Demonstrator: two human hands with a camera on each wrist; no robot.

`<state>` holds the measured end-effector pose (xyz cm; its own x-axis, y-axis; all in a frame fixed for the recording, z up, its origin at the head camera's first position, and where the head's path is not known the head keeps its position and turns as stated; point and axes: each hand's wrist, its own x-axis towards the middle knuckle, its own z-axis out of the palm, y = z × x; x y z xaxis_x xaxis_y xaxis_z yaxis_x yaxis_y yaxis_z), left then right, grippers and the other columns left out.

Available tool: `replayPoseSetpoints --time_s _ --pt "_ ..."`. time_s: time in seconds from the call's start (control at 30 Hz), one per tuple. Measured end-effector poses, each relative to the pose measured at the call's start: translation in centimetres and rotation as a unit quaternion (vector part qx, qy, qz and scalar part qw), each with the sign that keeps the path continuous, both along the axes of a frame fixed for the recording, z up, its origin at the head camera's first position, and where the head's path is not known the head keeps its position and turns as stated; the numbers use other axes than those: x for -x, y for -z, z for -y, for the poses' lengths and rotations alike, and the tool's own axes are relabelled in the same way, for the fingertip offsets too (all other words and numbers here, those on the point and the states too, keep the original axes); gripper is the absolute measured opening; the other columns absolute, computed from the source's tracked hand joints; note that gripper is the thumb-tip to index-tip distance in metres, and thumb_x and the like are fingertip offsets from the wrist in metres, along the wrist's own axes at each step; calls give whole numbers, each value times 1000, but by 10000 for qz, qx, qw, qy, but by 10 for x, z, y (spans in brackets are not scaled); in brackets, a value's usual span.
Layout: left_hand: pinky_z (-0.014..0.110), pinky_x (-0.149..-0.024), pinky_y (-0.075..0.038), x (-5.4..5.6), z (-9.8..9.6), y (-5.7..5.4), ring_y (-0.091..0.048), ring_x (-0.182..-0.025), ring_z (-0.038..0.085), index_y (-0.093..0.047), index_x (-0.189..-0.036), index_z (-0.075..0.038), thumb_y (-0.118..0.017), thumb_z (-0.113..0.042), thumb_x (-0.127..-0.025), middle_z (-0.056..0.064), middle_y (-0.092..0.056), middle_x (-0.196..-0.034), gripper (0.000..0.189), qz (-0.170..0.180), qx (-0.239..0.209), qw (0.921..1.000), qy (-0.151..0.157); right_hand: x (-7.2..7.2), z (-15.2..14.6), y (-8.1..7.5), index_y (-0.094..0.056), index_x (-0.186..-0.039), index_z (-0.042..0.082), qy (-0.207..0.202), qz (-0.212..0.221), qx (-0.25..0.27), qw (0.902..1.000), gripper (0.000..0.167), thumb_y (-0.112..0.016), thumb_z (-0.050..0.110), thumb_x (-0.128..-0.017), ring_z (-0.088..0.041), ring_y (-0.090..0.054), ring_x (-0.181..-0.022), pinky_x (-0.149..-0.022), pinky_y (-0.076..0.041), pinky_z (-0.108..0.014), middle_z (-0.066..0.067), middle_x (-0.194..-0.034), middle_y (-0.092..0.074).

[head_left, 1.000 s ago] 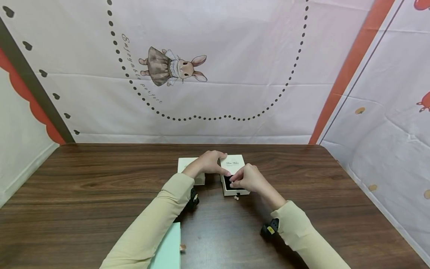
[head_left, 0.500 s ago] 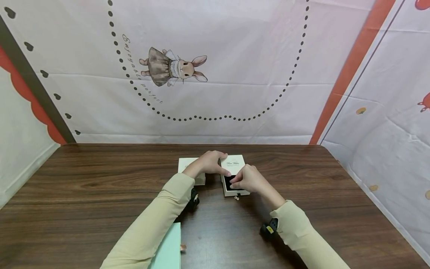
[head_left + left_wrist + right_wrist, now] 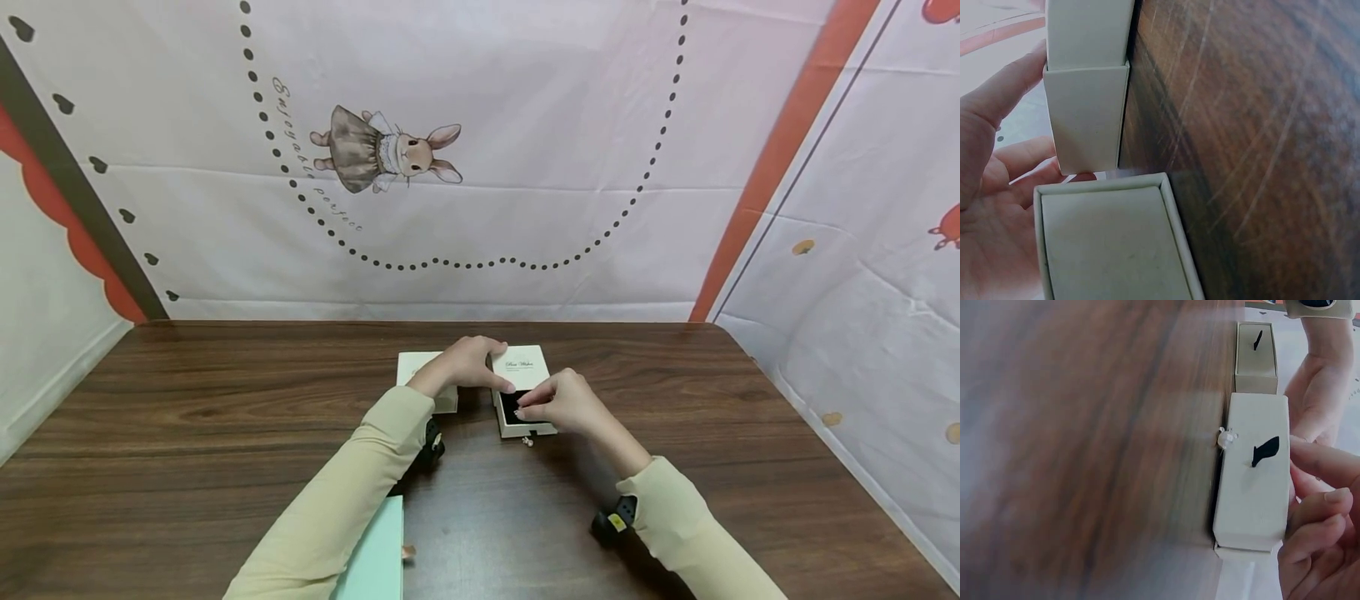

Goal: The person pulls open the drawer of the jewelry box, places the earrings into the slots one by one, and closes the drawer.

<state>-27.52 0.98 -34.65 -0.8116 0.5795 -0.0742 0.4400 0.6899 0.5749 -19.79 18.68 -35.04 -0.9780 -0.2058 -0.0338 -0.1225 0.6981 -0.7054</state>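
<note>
My left hand (image 3: 467, 361) grips the sleeve of a small white drawer gift box (image 3: 520, 360) printed "Best Wishes", thumb near and fingers behind. The drawer (image 3: 517, 431) is slid partly out toward me and has a dark lining. Over it, my right hand (image 3: 567, 402) pinches thumb and index finger together, with a small pale piece (image 3: 517, 412) showing at the tips, too tiny to identify. A black ribbon tab (image 3: 1266, 450) sticks out of the drawer front. Just before it on the table lies a small pearl-like ornament (image 3: 1227, 438).
A second white box (image 3: 450, 402), also with a black tab, stands left of the first, partly behind my left wrist. A mint-green flat item (image 3: 375, 554) lies at the near edge under my left forearm. A printed cloth (image 3: 570, 167) hangs behind the brown table (image 3: 225, 433).
My right hand has shifted slightly right, its fingertips still over the drawer. The left hand, both boxes and the ornament on the table have stayed put.
</note>
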Motion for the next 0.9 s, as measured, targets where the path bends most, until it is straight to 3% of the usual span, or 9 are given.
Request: replayPoseSetpoints --time_s 0.1,0.27,0.73,0.9 --pt "36 -104 -31 0 0 0 -34 -130 21 -41 -137 -4 -75 -37 -73 3 -40 -140 80 8 6 10000 -7 -3 -4 0 -74 -77 7 69 159 221 9996 8 -76 13 -72 -4 -36 -34 -38 -34 -19 -1 -57 -63" --pt "36 -104 -30 0 0 -1 -34 -130 21 -40 -137 -4 -75 -38 -73 3 -40 -140 81 38 24 10000 -27 -10 -10 -2 -72 -73 7 38 260 423 9988 7 -75 13 -73 -4 -35 -33 -38 -33 -20 -2 -53 -59" --pt "37 -104 -30 -1 0 -2 -34 -130 22 -40 -137 -6 -75 -38 -73 3 -40 -141 80 7 95 10000 6 -21 -18 -5 -74 -74 10 -101 490 307 9983 5 -76 14 -72 -5 -36 -34 -38 -36 -21 -6 -54 -61" --pt "37 -104 -30 -1 0 -1 -33 -130 22 -40 -138 -5 -74 -39 -74 3 -39 -141 80 1 116 9999 17 -25 -20 -7 -75 -75 11 -224 507 257 9981 7 -77 17 -71 -4 -36 -33 -37 -36 -20 1 -50 -58"
